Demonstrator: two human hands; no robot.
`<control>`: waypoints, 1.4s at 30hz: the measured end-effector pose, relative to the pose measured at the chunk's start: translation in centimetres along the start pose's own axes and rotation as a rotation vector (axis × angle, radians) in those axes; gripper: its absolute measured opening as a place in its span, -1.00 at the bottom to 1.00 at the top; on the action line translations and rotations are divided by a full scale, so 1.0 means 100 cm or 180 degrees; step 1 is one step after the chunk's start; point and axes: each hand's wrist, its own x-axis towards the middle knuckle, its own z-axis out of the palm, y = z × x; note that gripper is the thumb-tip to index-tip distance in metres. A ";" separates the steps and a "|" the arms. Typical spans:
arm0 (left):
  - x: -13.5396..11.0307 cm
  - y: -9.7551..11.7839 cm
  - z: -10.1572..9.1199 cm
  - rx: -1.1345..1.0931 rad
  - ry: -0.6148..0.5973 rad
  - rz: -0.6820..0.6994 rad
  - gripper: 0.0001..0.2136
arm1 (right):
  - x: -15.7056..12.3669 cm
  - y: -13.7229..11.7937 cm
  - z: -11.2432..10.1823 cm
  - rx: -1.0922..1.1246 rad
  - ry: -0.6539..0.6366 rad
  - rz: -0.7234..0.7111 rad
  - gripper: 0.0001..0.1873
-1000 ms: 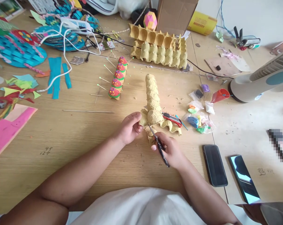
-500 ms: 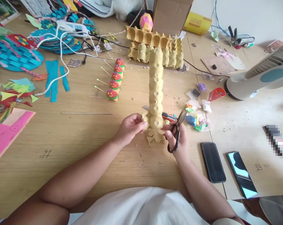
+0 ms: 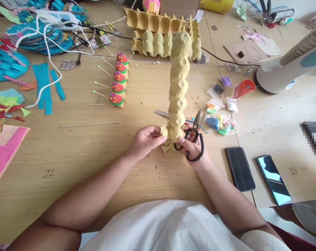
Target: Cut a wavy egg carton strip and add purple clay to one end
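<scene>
A long yellow strip of egg carton (image 3: 177, 90) with a row of bumps stands up between my hands. My left hand (image 3: 147, 141) pinches a flap at its lower left edge. With thumb and fingers my right hand (image 3: 195, 148) grips the strip's lower right end, and black-handled scissors (image 3: 196, 127) hang in the same hand, blades apart and pointing up. Cut carton scraps (image 3: 167, 148) lie beneath the strip. Behind it a utility knife (image 3: 161, 113) rests on the table, partly hidden.
Painted egg-carton caterpillars (image 3: 118, 82) with pin-like sticks stand left of centre. More egg cartons (image 3: 155, 22) lie at the back. Bags of coloured clay (image 3: 220, 123), a red cup (image 3: 244, 88), two phones (image 3: 240, 169) and a white fan (image 3: 278, 69) are on the right. A thin stick (image 3: 90, 124) lies left.
My right thumb has come onto the strip's lower end, and the scissors have turned more upright. The strip's top now leans slightly right. The view has tilted down a little.
</scene>
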 end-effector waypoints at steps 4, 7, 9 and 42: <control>0.001 -0.004 -0.001 -0.0224 0.0082 -0.0143 -0.76 | 0.000 -0.003 0.004 0.0371 0.0038 0.0114 -0.40; 0.001 -0.004 -0.003 -0.0248 0.0027 -0.0141 -0.77 | -0.001 -0.004 0.004 0.0314 -0.0063 0.0055 -0.47; 0.001 -0.003 -0.003 -0.0201 -0.0051 -0.0110 -0.78 | -0.001 -0.006 0.004 0.0203 -0.0088 0.0028 -0.50; -0.003 -0.002 -0.010 0.0956 -0.0585 0.0231 -0.83 | 0.008 -0.016 -0.017 0.1967 -0.0035 0.0170 -0.58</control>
